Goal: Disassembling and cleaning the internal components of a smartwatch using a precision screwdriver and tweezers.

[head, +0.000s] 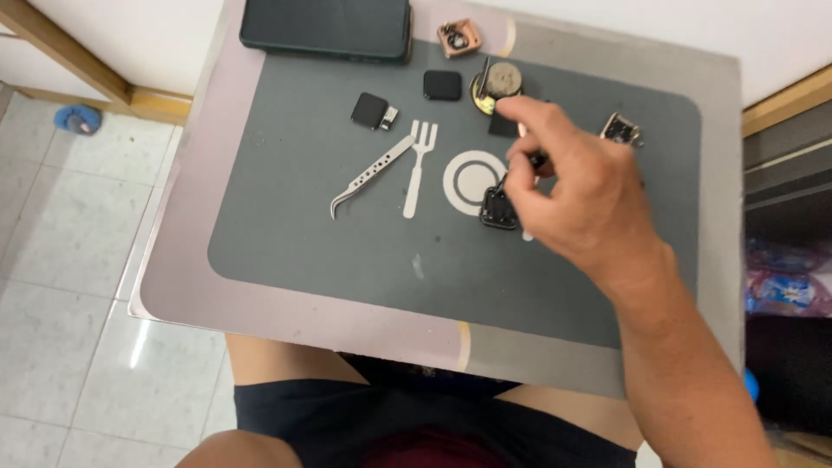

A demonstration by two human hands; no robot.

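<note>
The right hand (576, 195) reaches over the right half of a small tray table (186, 260), its fingers (529, 113) pinched together around a thin dark tool (520, 169) whose tip points down at a small black square watch case (497, 208). That case lies on the grey mat (329, 251) at the right rim of the white plate symbol printed there, just under the hand. The left hand is out of sight.

Beyond the knuckles, toward the far edge of the mat, sits a round metal part (497, 85) on a dark square. Near the mat's right edge lies another small metal case (620, 130). To the left, curved silver tweezers (371, 176) lie beside the printed fork. Further back are a black square module (442, 85) and a black square part with a small silver piece (373, 111). At the far edge of the table rest a dark tablet (326, 28) and a copper-coloured watch case (458, 38).
</note>
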